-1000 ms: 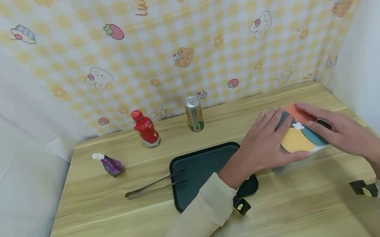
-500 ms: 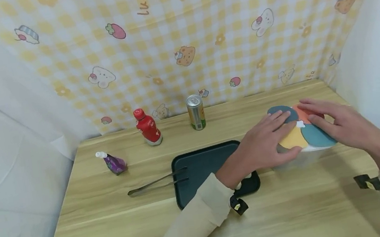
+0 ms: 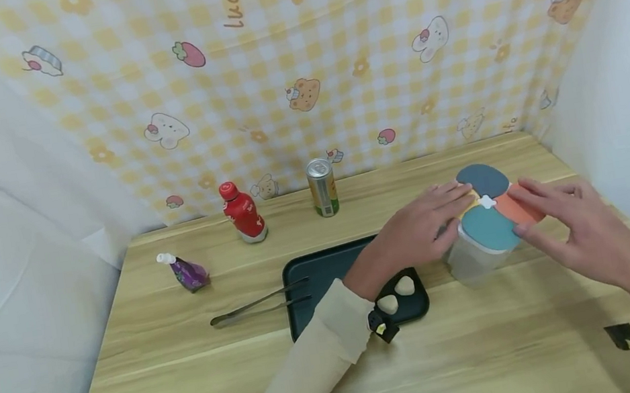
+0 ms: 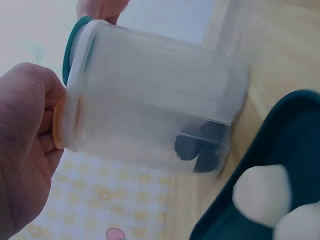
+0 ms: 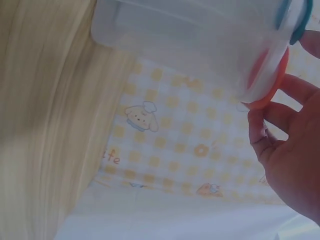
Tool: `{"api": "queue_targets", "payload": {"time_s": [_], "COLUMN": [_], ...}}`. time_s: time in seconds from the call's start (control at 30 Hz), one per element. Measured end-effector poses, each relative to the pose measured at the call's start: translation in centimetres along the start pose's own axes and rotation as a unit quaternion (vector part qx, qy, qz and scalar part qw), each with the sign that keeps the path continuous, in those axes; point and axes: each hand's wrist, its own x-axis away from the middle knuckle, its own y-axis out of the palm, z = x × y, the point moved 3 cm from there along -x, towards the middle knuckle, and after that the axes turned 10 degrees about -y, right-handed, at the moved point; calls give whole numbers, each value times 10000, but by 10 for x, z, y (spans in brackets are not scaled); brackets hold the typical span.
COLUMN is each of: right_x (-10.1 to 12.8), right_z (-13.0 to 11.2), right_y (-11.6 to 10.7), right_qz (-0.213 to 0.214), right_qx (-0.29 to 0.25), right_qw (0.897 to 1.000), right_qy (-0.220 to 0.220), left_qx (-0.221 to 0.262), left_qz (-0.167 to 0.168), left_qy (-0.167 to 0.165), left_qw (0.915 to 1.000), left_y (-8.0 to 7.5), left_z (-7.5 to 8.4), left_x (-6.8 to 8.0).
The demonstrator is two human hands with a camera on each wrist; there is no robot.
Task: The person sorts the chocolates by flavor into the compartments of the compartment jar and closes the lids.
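A clear storage canister (image 3: 473, 261) stands at the table's right side. Its round lid (image 3: 487, 228) has dark blue, orange, teal and yellow sections around a small white centre. My left hand (image 3: 417, 225) holds the lid's left side, fingers over the yellow section. From the opposite side my right hand (image 3: 586, 231) grips the rim, its fingers at the orange section and its thumb near the teal edge. Several dark pieces (image 4: 197, 150) lie at the canister's bottom, visible through the wall in the left wrist view.
Left of the canister lies a dark tray (image 3: 317, 274) bearing whitish rounded pieces (image 3: 404, 286), partly under my left forearm. Tongs (image 3: 252, 308) rest across the tray's left edge. Behind stand a can (image 3: 323, 188), a red bottle (image 3: 244, 215) and a purple pouch (image 3: 189, 274).
The lid's colours have turned clockwise: dark blue is now at the back, orange at the right, teal in front. My right hand has shifted toward me; my left has drawn slightly left.
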Motion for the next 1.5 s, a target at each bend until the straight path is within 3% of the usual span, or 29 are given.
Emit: {"api": "queue_targets", "payload": {"time_s": [0.17,0.3,0.4,0.53,0.63,0.8,1.0,1.23,1.5], "right_x": [1,-3,-6,-6,-7,-8,-7,-8,-12], "right_z": [-16,-27,-26,-15,-7,-2,-3,-5,-4], "right_y": [-1,-2,1,10,16,23,31,43,42], "right_qz": [13,299,83,-556,-759,-710,-81,715,891], "right_qx": [674,1139,845,98,-257,-322,284,773,933], "right_qw": [9977,9928,9963,9983,9968,9965,9950,9805,9740], "right_qy": [115,-231,-158,150,37,-290,-953,-1659,-1862], "left_qx": [724,1278,1560,1744,1755,1549,1298,1128,893], "left_qz": [-360,-361,-307,-358,-474,-612,-505,-296,61], "left_qy": [177,355,470,535,508,471,568,727,827], "left_qw": [9966,9905,9862,9826,9820,9849,9886,9905,9925], "left_y": [-2,-2,-2,0,3,4,2,3,7], "left_z": [-12,-19,-21,-22,-22,-21,-21,-26,-26], "left_x": [-7,-8,-8,-6,-6,-7,-6,-3,-5]}}
